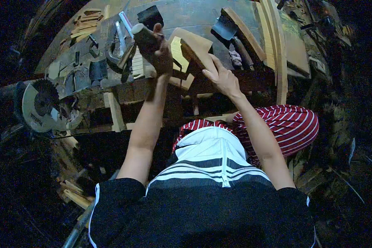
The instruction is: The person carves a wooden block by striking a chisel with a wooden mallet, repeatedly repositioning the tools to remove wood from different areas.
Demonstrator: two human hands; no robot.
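Observation:
My left hand (163, 53), partly blurred and in shadow, is closed around a dark cylindrical block (144, 38) with a pale round end. It is above the bench, left of a light-brown angled wooden piece (196, 47). My right hand (225, 80) grips the near right edge of that piece, thumb on one side and fingers along the other. Beside the wooden piece, between my hands, shows a yellow surface (177, 51). Past my left hand lies a dark, sheet-like piece (150, 16), and a pale ruler-like strip (126, 22) slants next to it.
A circular-blade power tool (39, 105) stands at the bench's left end. Left on the bench are another dark curved sheet (98, 70) and small wood pieces (87, 25). A thick board (244, 33) and long wood strips (280, 49) lie to the right.

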